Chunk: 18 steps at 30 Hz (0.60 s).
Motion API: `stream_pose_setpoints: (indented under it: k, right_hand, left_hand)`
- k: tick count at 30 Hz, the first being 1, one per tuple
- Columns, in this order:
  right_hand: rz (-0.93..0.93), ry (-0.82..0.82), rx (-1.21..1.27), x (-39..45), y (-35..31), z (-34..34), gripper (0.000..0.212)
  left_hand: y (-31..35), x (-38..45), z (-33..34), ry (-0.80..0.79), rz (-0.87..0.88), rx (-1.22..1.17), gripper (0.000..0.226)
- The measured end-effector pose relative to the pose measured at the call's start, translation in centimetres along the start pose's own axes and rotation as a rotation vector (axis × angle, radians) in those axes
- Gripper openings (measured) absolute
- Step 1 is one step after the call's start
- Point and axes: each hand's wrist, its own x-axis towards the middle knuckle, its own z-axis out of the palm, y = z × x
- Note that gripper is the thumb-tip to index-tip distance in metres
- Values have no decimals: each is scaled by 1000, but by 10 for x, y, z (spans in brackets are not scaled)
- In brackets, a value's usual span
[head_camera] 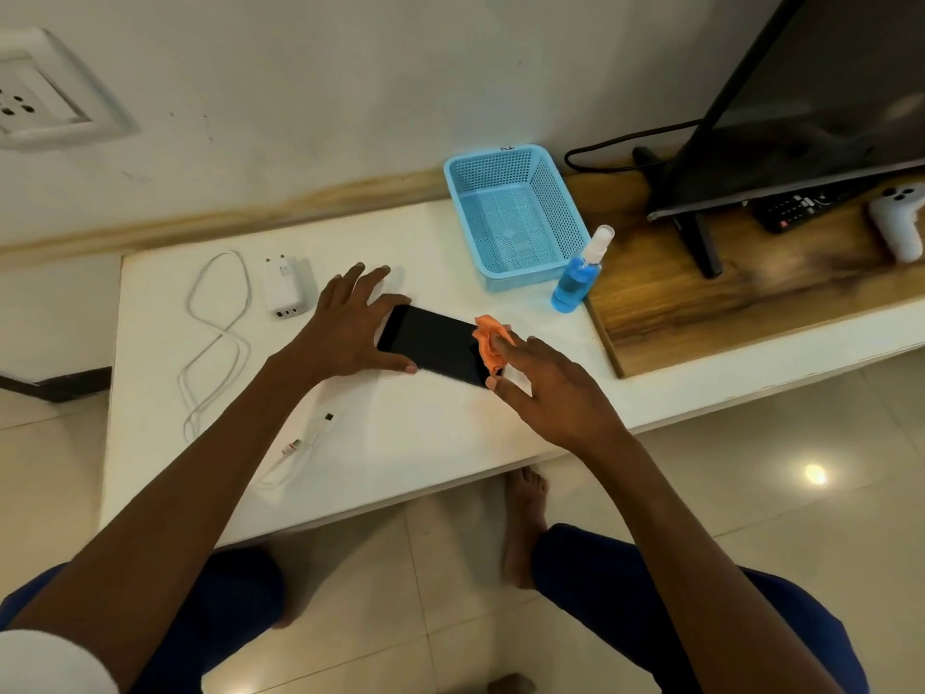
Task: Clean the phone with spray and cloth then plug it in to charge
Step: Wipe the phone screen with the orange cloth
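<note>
Phone: phone (434,349) lies flat on the white table (425,443), dark screen up, between the two hands.
Left hand: left hand (350,328) is spread at the phone's left end, thumb against the near edge and a finger over the far corner, bracing it rather than lifting it.
Right hand: right hand (545,388) pinches a bunched orange cloth (489,343) in its fingertips and presses it on the phone's right end; the other fingers look fairly straight.
Step in hand: wiping the screen, I'd say, with charging not yet begun.
Doing it well: keep the left hand firm so the phone cannot skate, and draw the cloth in long overlapping passes toward the left end; a flatter fold would probably cover more glass than this small wad.
Basket: blue mesh basket (515,215) stands beyond the phone's right end, by the wall, with nothing visible inside.
Spray bottle: spray bottle (580,273) stands upright just beside the basket, blue liquid filling most of it.
Charging gear: white adapter (284,288) and looped cable (215,338) lie left of the phone; the wall socket (45,92) is farther left.
</note>
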Motion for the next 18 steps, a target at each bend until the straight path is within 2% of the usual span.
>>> stream_pose_setpoints:
  k: [4,9,14,18]
  right_hand:
    - [-43,-24,-41,11,-14,6,63]
    - [-153,-19,-124,22,-38,18,58]
    - [-228,-13,-221,36,-55,26,59]
    - [-263,7,-285,48,-73,37,63]
  left_hand:
    - [6,-32,0,92,-34,92,104]
    - [15,-59,3,224,-211,176,92]
    - [6,-80,2,252,-342,202,90]
    - [-9,-95,-2,210,-352,191,91]
